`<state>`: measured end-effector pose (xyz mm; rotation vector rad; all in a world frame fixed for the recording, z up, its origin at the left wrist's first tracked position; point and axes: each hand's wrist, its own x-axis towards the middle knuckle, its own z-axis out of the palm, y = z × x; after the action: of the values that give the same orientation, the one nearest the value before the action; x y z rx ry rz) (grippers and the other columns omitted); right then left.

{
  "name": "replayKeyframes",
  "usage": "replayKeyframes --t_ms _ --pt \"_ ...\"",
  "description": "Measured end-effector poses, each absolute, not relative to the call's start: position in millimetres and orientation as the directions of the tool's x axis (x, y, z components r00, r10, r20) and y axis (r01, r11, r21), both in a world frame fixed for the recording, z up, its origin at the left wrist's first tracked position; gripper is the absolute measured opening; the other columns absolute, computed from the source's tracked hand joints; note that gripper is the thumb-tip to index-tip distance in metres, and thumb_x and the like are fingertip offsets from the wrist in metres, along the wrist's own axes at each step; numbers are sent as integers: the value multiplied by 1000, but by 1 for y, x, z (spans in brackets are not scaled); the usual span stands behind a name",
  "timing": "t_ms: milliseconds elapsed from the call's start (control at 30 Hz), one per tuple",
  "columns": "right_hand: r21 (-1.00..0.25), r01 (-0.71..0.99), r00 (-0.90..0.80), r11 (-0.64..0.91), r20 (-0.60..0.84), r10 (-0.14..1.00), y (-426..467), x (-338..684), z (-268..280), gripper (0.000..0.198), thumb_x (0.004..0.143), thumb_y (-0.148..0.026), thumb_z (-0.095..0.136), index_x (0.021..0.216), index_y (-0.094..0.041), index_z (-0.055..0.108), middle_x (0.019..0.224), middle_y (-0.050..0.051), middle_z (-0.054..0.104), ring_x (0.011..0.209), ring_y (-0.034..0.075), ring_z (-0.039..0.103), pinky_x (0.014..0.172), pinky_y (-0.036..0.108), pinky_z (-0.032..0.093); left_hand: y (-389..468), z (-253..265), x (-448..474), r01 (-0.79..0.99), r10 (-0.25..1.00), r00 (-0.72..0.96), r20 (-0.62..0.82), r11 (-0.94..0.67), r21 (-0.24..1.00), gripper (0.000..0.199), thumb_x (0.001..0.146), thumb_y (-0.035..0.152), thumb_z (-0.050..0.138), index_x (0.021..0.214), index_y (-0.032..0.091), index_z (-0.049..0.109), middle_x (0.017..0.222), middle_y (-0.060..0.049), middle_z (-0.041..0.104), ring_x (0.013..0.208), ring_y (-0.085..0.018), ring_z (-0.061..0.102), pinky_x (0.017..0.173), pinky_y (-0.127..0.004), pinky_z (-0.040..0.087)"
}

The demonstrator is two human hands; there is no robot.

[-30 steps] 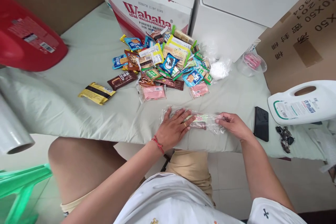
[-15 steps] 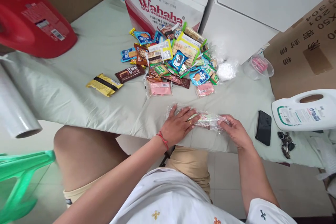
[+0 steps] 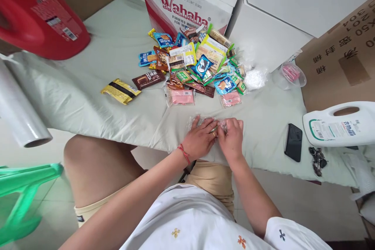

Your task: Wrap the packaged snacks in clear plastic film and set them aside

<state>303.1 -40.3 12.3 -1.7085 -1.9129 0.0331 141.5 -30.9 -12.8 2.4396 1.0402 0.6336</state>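
A small bundle of snacks in clear plastic wrap [image 3: 219, 125] lies near the front edge of the cloth-covered table [image 3: 117, 97]. My left hand [image 3: 200, 137] presses flat on its left part, fingers spread. My right hand [image 3: 231, 136] lies over its right part, fingers curled onto the wrap, touching my left hand. Most of the bundle is hidden under both hands. A pile of wrapped snacks [image 3: 195, 66] sits just beyond my hands.
A Wahaha carton [image 3: 187, 8] and white boxes [image 3: 272, 27] stand behind the pile. A roll of clear film [image 3: 20, 113] and a red jug [image 3: 38, 15] are at left. A black phone [image 3: 293, 147], keys [image 3: 318, 160] and a white jug [image 3: 340, 123] lie at right.
My right hand has slid left along the wrapped bundle and now meets my left hand, covering the part that stuck out. My left hand stays pressed in place.
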Motion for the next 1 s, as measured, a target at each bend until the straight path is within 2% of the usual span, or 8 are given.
replayKeyframes --t_ms 167,267,400,500,600,700,833,1000 --pt "-403 860 -122 313 434 893 -52 304 -2 20 104 -31 48 107 -18 62 103 11 67 97 24 56 88 41 45 -24 -15 118 319 808 449 381 -543 777 45 91 17 50 133 23 65 142 -10 64 143 -27 48 119 -54 39" --pt "-328 891 -172 312 392 904 -64 304 -1 39 103 -38 51 132 -13 58 124 17 64 113 29 53 98 47 45 -27 -12 110 505 913 137 385 -399 766 35 92 19 50 119 21 72 137 -11 66 144 -29 46 118 -54 39" --pt "-208 927 -261 311 238 936 -83 296 2 66 101 -47 52 154 -9 40 154 22 45 139 38 36 113 58 36 -31 -4 114 804 966 -87 245 -77 590 42 90 27 58 128 13 65 157 -21 45 152 -41 29 122 -67 22" --pt "-156 942 -267 297 187 945 -93 289 0 70 102 -46 49 157 -4 34 163 24 33 151 39 21 120 62 25 -29 -1 121 849 984 -41 174 -58 526 32 90 28 58 115 13 70 161 -20 39 155 -43 21 121 -66 21" --pt "-132 956 -239 263 173 955 -95 286 -3 69 104 -44 45 158 -4 31 166 23 28 156 39 14 122 65 18 -24 4 124 831 991 39 130 -105 547 21 91 23 53 95 16 72 147 -17 55 145 -39 40 114 -56 36" --pt "-138 952 -250 272 157 955 -92 287 -5 66 105 -42 43 159 -6 32 167 21 27 157 35 15 123 64 17 -22 14 116 780 999 28 19 -33 625 26 95 25 47 97 18 71 105 -12 73 103 -28 66 89 -41 49" --pt "-135 950 -263 283 146 954 -90 290 -2 62 105 -38 43 157 -6 36 167 19 28 157 32 17 125 62 16 -23 35 103 617 987 -51 -151 150 773 21 92 35 55 92 20 70 63 2 61 60 -17 56 61 -28 41" --pt "-146 947 -267 285 133 954 -91 288 1 63 104 -33 45 160 -10 30 167 18 30 158 31 17 125 61 17 -26 52 131 564 993 27 -114 79 822 14 91 26 56 87 20 67 66 2 63 63 -15 59 62 -25 43"
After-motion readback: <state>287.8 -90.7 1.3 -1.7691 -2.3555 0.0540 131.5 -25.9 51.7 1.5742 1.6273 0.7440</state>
